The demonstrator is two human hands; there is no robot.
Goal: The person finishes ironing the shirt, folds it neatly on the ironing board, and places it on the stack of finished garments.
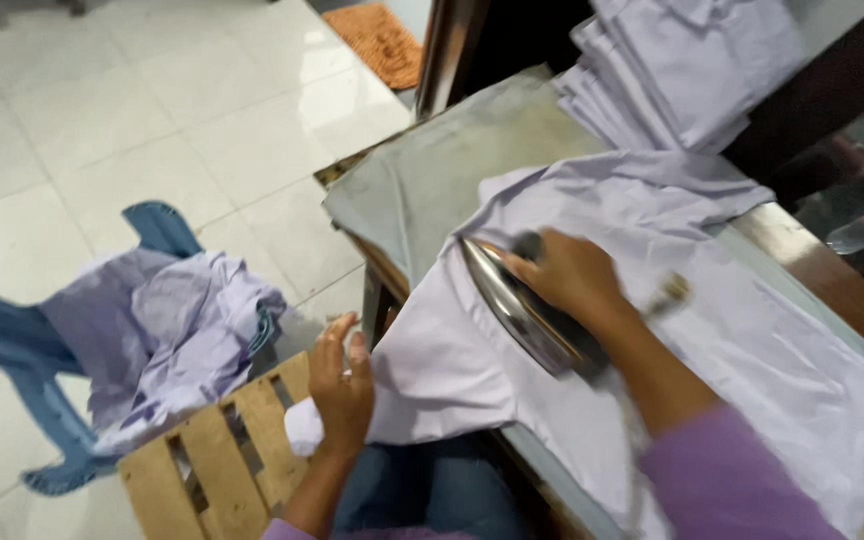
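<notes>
My right hand (pixel 569 275) grips the handle of a metal clothes iron (pixel 522 310) that rests on a pale lilac garment (pixel 712 330) spread over the padded ironing table (pixel 432 170). My left hand (pixel 340 385) is open, its fingers apart, at the hanging edge of the same garment, off the table's near side, above a wooden crate (pixel 222 460). I cannot tell whether the fingers pinch the cloth.
A stack of folded lilac garments (pixel 672 70) lies at the table's far end. A blue plastic chair (pixel 42 360) on the white tiled floor holds a heap of crumpled lilac clothes (pixel 167 330). An orange mat (pixel 382 40) lies farther off.
</notes>
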